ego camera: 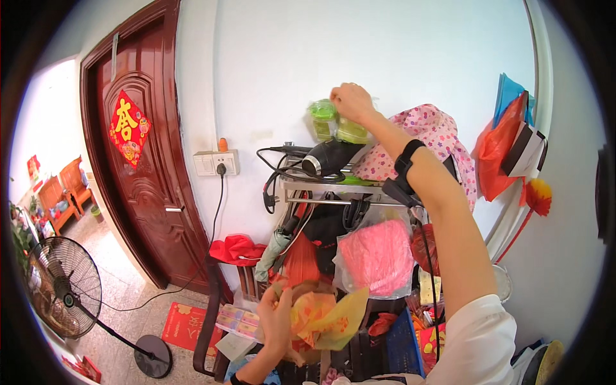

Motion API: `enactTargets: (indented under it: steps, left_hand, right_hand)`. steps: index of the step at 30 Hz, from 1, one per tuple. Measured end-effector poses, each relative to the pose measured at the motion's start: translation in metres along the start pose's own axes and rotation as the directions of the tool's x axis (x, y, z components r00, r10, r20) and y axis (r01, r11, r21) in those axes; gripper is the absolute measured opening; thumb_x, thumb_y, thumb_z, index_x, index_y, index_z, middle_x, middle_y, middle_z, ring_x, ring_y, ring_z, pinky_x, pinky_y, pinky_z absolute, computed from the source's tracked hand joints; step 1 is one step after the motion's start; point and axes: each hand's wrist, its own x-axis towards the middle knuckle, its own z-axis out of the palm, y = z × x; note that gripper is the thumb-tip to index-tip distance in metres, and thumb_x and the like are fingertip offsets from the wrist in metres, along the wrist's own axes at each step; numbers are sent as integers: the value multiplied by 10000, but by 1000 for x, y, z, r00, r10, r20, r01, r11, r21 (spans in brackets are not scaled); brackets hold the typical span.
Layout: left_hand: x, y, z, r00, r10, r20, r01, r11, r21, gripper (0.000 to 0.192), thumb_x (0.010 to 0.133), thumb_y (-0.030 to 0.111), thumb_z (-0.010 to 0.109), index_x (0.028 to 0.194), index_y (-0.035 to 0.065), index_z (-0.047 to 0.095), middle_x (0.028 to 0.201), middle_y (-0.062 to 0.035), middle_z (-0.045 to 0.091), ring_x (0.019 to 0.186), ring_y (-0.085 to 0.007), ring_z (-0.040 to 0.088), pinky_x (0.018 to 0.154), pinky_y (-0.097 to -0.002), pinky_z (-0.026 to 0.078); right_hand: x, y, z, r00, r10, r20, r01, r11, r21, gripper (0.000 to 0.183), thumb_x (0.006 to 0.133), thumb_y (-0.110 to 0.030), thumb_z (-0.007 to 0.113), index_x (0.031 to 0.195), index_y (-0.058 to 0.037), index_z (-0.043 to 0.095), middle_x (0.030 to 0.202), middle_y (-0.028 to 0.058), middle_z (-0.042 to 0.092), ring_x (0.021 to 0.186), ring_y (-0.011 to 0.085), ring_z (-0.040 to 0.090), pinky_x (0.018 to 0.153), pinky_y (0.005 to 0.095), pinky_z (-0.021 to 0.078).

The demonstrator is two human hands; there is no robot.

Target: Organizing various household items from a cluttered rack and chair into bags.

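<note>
At the top of a metal wall rack [332, 186], my right hand [353, 102] has its fingers on clear plastic wrapping with green items [323, 115] inside. Just below them on the rack lies a black hair dryer [332, 156] with its looped cord. Low in the middle, my left hand [275, 313] is raised beside a crumpled yellow-orange plastic bag [327, 317]; whether it grips anything is not clear. A pink item in a clear bag [375, 257] hangs under the rack, near a folded umbrella [272, 252].
A floral cloth [423, 130] covers the rack's right end. Bags [500, 149] hang on the right wall. Below are a dark wooden bench [207, 317] and a blue plastic basket [404, 341]. A standing fan [67, 298] and a closed red door [144, 144] are at left.
</note>
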Motion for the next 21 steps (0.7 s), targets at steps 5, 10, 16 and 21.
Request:
enactTargets:
  steps: [5, 10, 16, 21]
  left_hand:
    - [-30, -38, -13, 980, -199, 9, 199, 972, -127, 237, 902, 83, 577, 1097, -49, 611, 913, -46, 655, 832, -92, 602, 757, -240, 484]
    - [-46, -64, -42, 935, -355, -5, 354, 934, -45, 246, 890, 84, 596, 1105, -35, 614, 951, -47, 656, 818, -103, 605, 741, -231, 486]
    - [-75, -75, -61, 863, -502, 51, 505, 861, -62, 262, 869, 114, 632, 1076, -47, 619, 898, -41, 625, 787, -101, 571, 701, -218, 465]
    - [-92, -161, -101, 967, -248, -56, 251, 899, 360, 267, 869, 153, 631, 1064, -27, 659, 906, -79, 674, 822, -127, 593, 726, -279, 484]
  right_hand:
    - [10, -31, 33, 966, -93, -240, 143, 970, 199, 155, 830, -136, 534, 863, -124, 684, 879, 111, 619, 929, 304, 569, 825, 397, 486]
    - [23, -36, 69, 998, -69, -3, 69, 994, 90, 173, 851, -155, 516, 880, -125, 684, 917, 115, 607, 959, 301, 564, 846, 407, 485]
    - [35, -58, 90, 999, -35, 29, 31, 990, 138, 180, 843, -142, 516, 874, -124, 692, 941, 119, 606, 1005, 309, 558, 848, 409, 499]
    - [19, -54, 108, 997, -7, -81, 8, 1000, 9, 200, 821, -121, 529, 909, -124, 709, 964, 118, 616, 1019, 300, 563, 863, 401, 498]
